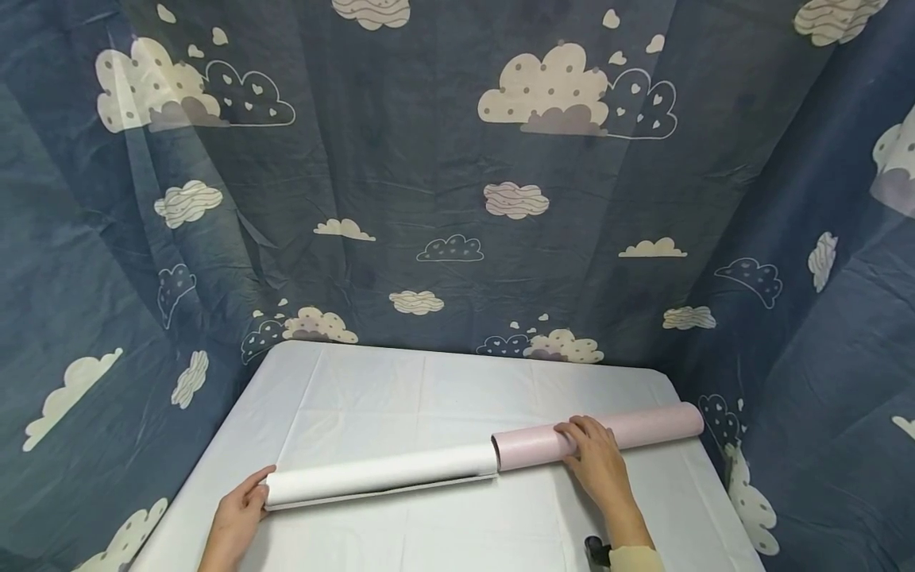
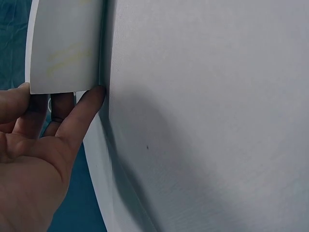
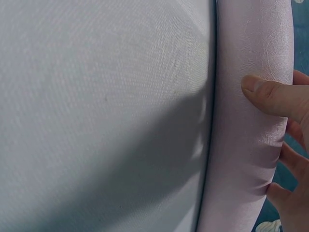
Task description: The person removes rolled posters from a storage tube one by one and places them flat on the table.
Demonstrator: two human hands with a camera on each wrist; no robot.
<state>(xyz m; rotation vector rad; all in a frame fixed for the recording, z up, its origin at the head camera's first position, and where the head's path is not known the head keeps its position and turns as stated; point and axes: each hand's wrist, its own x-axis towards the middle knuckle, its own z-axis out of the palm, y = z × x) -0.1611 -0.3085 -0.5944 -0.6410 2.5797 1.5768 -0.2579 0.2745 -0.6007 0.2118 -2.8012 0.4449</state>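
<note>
Apparently, each roll needs its own hand, because the long white paper-like roll (image 1: 379,473) and the shiny pink roll (image 1: 661,425) lie end to end across the white-covered table (image 1: 357,389). The left hand (image 1: 237,512) pinches the white roll's outer end, perhaps against unrolling; the right hand (image 1: 599,465) curls its grip over the pink roll, seemingly for steadying.

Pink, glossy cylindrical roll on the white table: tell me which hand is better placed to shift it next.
Right, most likely: the right hand grips the pink roll, while the left hand pinches the white cylindrical roll at the end away from the pink one.
</note>
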